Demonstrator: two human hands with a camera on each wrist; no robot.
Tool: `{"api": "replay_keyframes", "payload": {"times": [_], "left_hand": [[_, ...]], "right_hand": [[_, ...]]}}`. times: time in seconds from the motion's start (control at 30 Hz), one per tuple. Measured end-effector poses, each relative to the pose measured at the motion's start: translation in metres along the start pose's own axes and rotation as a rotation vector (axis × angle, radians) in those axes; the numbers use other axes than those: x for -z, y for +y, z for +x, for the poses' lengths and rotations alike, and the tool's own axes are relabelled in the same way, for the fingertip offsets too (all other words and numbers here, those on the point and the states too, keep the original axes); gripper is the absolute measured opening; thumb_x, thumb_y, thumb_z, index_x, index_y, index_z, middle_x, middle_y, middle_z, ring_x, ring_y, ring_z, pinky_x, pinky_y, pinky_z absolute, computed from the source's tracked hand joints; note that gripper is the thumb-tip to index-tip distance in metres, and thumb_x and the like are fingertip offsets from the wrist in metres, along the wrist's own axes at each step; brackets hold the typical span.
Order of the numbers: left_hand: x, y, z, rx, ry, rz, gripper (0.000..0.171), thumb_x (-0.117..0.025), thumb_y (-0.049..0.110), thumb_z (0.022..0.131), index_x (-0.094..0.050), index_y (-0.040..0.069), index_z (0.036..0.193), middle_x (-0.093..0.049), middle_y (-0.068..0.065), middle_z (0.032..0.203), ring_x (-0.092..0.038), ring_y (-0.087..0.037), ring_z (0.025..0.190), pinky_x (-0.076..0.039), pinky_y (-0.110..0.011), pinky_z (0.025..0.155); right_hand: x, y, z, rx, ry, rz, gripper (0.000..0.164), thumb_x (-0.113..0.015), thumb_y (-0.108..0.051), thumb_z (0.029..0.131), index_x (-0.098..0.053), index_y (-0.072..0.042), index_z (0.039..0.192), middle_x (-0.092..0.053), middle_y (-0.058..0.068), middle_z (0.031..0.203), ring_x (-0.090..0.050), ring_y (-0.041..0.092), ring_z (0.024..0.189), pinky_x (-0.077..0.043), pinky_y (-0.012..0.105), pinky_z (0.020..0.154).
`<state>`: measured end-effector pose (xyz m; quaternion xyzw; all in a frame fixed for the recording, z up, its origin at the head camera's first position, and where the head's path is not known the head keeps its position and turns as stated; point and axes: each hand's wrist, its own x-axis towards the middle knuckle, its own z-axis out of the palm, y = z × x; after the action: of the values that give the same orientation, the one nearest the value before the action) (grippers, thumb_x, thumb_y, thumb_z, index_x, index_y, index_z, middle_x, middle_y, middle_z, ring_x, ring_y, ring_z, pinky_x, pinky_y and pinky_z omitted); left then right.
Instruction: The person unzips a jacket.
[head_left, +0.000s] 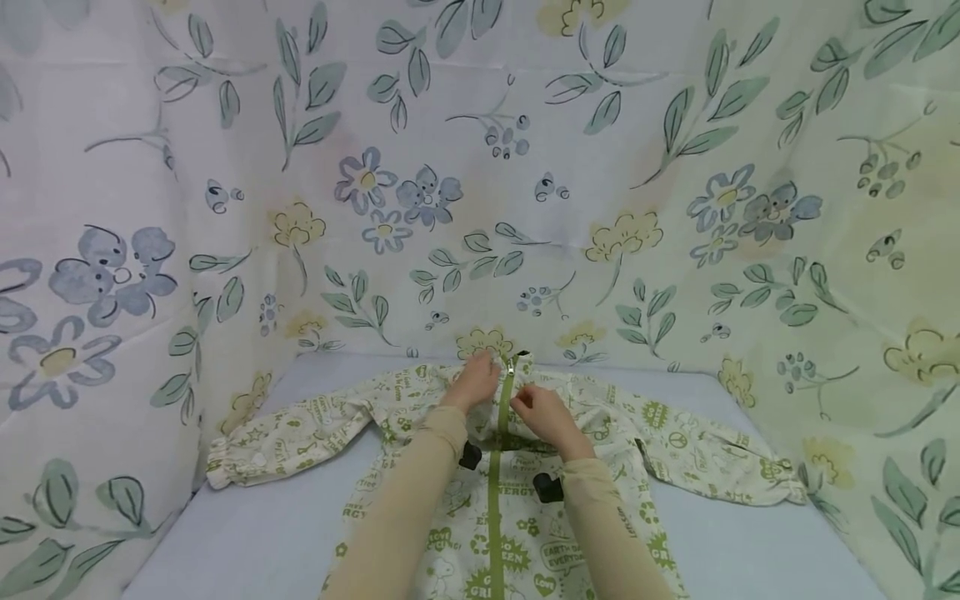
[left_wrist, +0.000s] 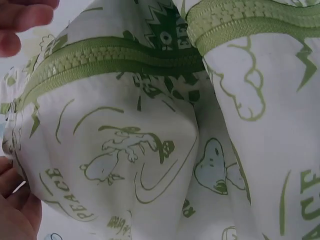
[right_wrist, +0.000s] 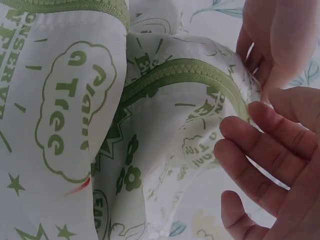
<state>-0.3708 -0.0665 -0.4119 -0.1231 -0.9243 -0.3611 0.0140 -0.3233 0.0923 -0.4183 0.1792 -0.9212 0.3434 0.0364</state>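
A white jacket (head_left: 457, 533) with green cartoon and lettering print lies front up, sleeves spread to both sides. Its green zipper (head_left: 494, 508) runs up the middle, with a metal zipper pull (head_left: 512, 367) near the collar. Just left of the zipper, my left hand (head_left: 476, 379) grips the jacket's upper edge, fingertips partly hidden behind the cloth. My right hand (head_left: 542, 410) hovers beside the zipper on the other side, its fingers (right_wrist: 255, 160) loosely bent and apart, holding nothing. Between the hands and the lower front, the cloth bulges up and folds over, so the zipper line dips.
The jacket lies on a pale surface (head_left: 247, 533). Floral fabric walls (head_left: 480, 167) stand behind it and at both sides, close to the collar and cuffs. A black device (head_left: 548, 487) sits under the right wrist, another (head_left: 470, 455) by the left one.
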Motion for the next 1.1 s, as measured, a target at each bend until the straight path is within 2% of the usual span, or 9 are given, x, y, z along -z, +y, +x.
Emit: {"api": "replay_keyframes", "payload": {"times": [0.17,0.3,0.43,0.57,0.73,0.97,1.03,1.1], "left_hand": [[-0.001,-0.001,0.000,-0.021,-0.007,-0.004,0.046,-0.029,0.024,0.104,-0.030,0.002,0.143,-0.029,-0.015,0.146,-0.027,-0.029,0.133,-0.028,-0.042,0.105],[0.000,-0.002,-0.001,-0.044,0.022,-0.003,0.040,-0.033,0.020,0.103,-0.039,0.001,0.137,-0.041,-0.016,0.136,-0.042,-0.029,0.122,-0.040,-0.041,0.095],[0.005,0.000,-0.003,-0.059,0.056,0.005,0.034,-0.037,0.015,0.101,-0.046,0.001,0.131,-0.047,-0.015,0.129,-0.050,-0.027,0.112,-0.045,-0.039,0.087],[0.011,0.004,-0.006,-0.051,0.064,-0.037,0.031,-0.039,0.014,0.101,-0.048,0.003,0.128,-0.049,-0.013,0.126,-0.052,-0.025,0.108,-0.046,-0.037,0.083],[0.015,0.010,-0.010,-0.031,0.059,-0.084,0.026,-0.042,0.019,0.100,-0.053,0.006,0.120,-0.053,-0.010,0.117,-0.054,-0.020,0.095,-0.047,-0.035,0.074],[0.016,0.013,-0.012,-0.066,0.094,-0.108,0.026,-0.045,0.019,0.100,-0.056,0.005,0.119,-0.056,-0.009,0.113,-0.053,-0.015,0.076,-0.046,-0.032,0.067],[0.015,0.013,-0.013,-0.081,0.107,-0.116,0.025,-0.045,0.019,0.100,-0.058,0.006,0.117,-0.058,-0.008,0.104,-0.051,-0.014,0.067,-0.045,-0.031,0.063],[0.015,0.012,-0.013,-0.091,0.120,-0.126,0.023,-0.046,0.019,0.099,-0.059,0.008,0.115,-0.058,-0.008,0.104,-0.052,-0.015,0.068,-0.046,-0.031,0.064]], "right_hand": [[-0.003,0.001,-0.001,-0.001,-0.006,0.005,0.014,-0.054,-0.017,0.095,-0.063,-0.006,0.094,-0.060,0.002,0.077,-0.053,0.013,0.062,-0.045,0.031,0.055],[-0.005,0.003,-0.002,-0.012,-0.001,0.019,0.015,-0.053,-0.017,0.096,-0.063,-0.005,0.098,-0.057,0.002,0.075,-0.050,0.015,0.060,-0.043,0.031,0.054],[-0.007,0.003,-0.001,-0.030,0.013,0.067,0.020,-0.051,-0.018,0.097,-0.062,-0.003,0.105,-0.059,0.005,0.079,-0.051,0.015,0.062,-0.044,0.032,0.055],[-0.008,0.000,0.003,-0.078,0.042,0.144,0.023,-0.050,-0.021,0.098,-0.061,-0.002,0.103,-0.061,0.009,0.080,-0.053,0.018,0.062,-0.043,0.033,0.054],[-0.009,-0.001,0.008,-0.145,0.063,0.159,0.024,-0.050,-0.023,0.097,-0.060,-0.002,0.103,-0.061,0.009,0.080,-0.055,0.020,0.065,-0.044,0.033,0.053],[-0.007,-0.006,0.015,-0.202,0.064,0.233,0.028,-0.048,-0.025,0.098,-0.057,0.000,0.108,-0.062,0.009,0.079,-0.059,0.025,0.071,-0.045,0.033,0.054],[-0.005,-0.009,0.017,-0.218,0.065,0.268,0.030,-0.046,-0.026,0.099,-0.056,0.000,0.109,-0.061,0.008,0.078,-0.059,0.025,0.071,-0.045,0.033,0.055],[-0.005,-0.011,0.021,-0.228,0.062,0.308,0.031,-0.045,-0.028,0.099,-0.057,0.000,0.107,-0.060,0.008,0.076,-0.059,0.026,0.072,-0.044,0.033,0.057]]}}
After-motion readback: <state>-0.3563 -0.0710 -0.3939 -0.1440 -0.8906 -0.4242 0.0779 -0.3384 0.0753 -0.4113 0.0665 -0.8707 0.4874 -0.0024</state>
